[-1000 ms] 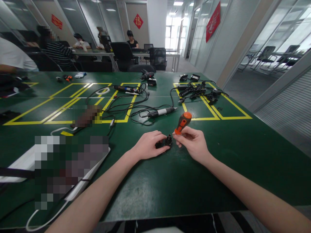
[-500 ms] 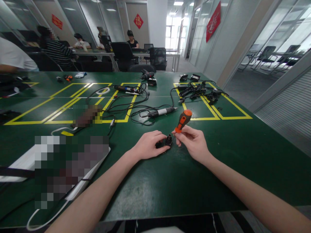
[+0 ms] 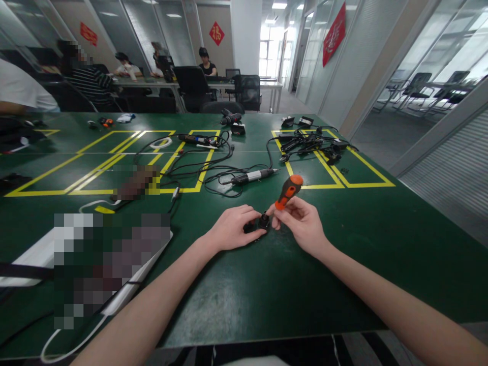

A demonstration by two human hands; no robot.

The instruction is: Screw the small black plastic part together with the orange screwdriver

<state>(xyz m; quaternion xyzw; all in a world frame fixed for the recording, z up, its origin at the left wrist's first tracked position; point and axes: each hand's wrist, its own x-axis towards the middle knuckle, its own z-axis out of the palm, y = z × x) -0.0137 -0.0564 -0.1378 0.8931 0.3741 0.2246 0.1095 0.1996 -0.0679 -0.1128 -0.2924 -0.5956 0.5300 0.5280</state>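
My left hand (image 3: 237, 227) rests on the green table (image 3: 213, 310), its thumb and fingers closed around a small black part (image 3: 264, 221). Part of that piece is hidden under the palm; a short round stub points up from it. My right hand (image 3: 303, 223) grips an orange-and-black screwdriver (image 3: 290, 191) low on its handle, which leans up and to the right. The screwdriver's lower end is hidden by the fingers, close beside the black part. I cannot tell whether it touches the part.
Beyond my hands lies a grey-and-black electric screwdriver (image 3: 253, 176) with a looped cable. Tangled black adapters and cables (image 3: 312, 142) sit at the back right. Blurred-out objects and a white strip (image 3: 129, 292) with cables lie left. A cordless drill (image 3: 231, 117) stands farther back; people sit behind.
My right hand has shifted slightly left, its fingertips closer to the black part, and the screwdriver handle leans a little more to the right. My left hand stays in place.
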